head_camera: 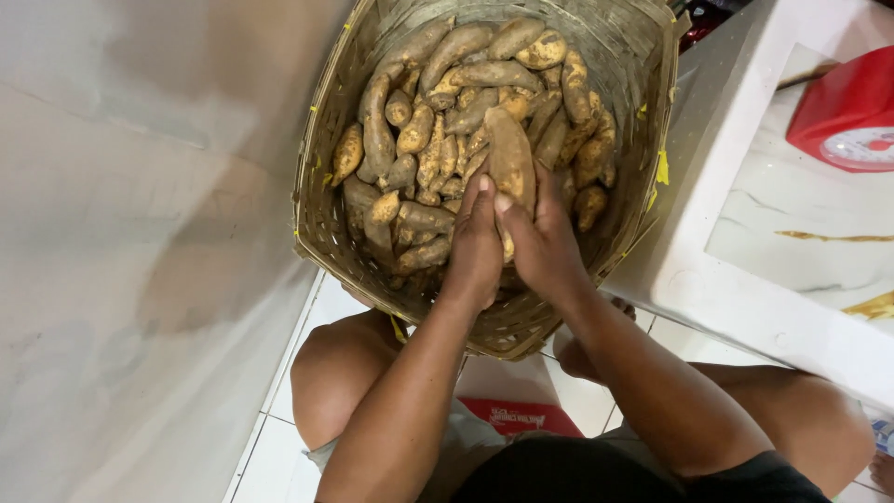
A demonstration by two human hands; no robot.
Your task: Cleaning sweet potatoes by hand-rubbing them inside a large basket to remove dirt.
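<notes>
Against the pale wall on the left stands the biggest thing in view; a white table with a marbled top fills the right side, a red scale sitting near its far right edge; between them, on the white tiled floor, rests a woven basket, tilted toward the person and heaped with dusty sweet potatoes from its far rim down to its near rim; the person's bare knees flank the basket's near edge, a red-and-white bag lying on the tiles between them; at the middle of the heap, both hands meet on one large sweet potato, held upright above the others; the left hand wraps its near side, fingers closed against it; the right hand clamps it from the right, thumb pressed on its skin.
</notes>
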